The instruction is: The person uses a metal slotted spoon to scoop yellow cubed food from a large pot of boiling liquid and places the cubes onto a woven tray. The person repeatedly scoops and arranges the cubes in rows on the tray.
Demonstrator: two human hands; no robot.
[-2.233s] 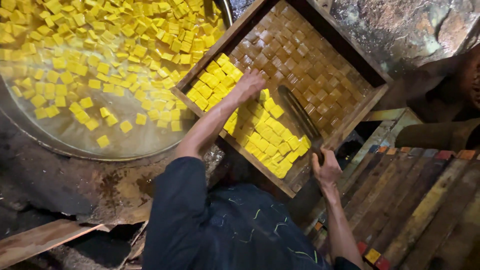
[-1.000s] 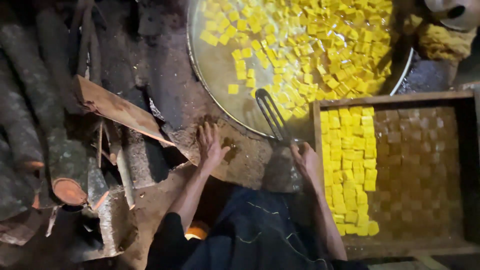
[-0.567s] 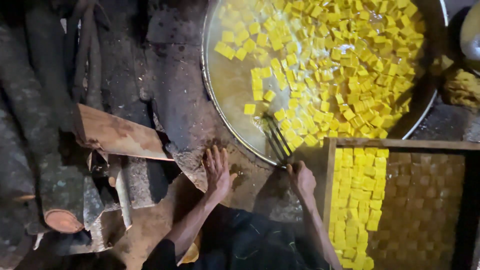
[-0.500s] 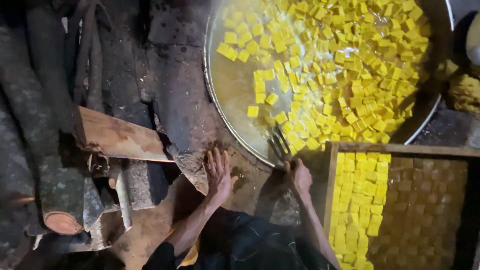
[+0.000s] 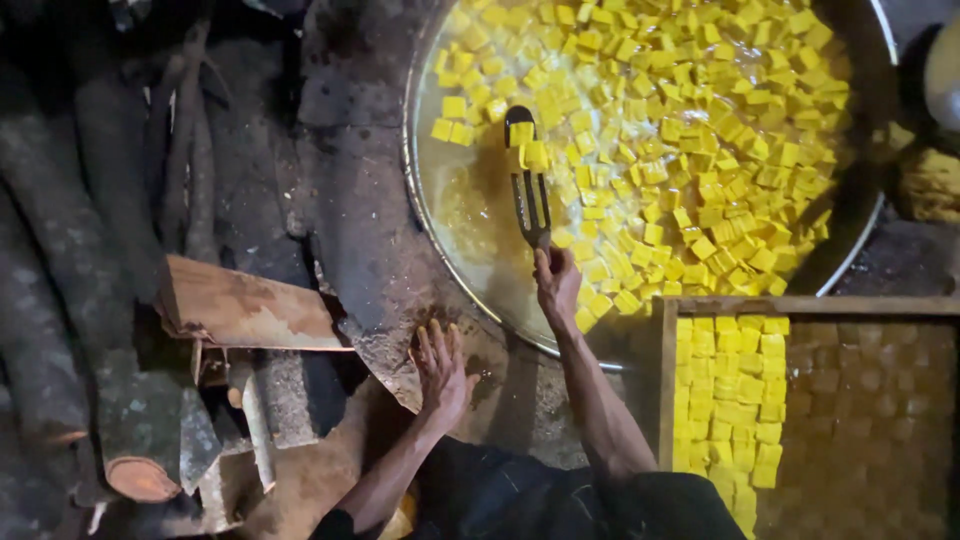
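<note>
Spatula handle: hidden inside my right hand (image 5: pixel 556 283).
Pan (image 5: pixel 425 215): far rim cut off beyond my grip.
Tray (image 5: pixel 667 400): right part (dim cubes) runs off-frame.

pan (image 5: pixel 420 215) top centre, cubes (image 5: pixel 700 130) in it | slotted spatula (image 5: pixel 527 180) in pan's left part, right hand (image 5: pixel 556 285) at its handle, over near rim | left hand (image 5: pixel 442 370) flat on stove ledge (image 5: pixel 370 250), left of right hand | wooden tray (image 5: pixel 668 390) right of hands, below pan | logs (image 5: pixel 90 300) far left
</note>
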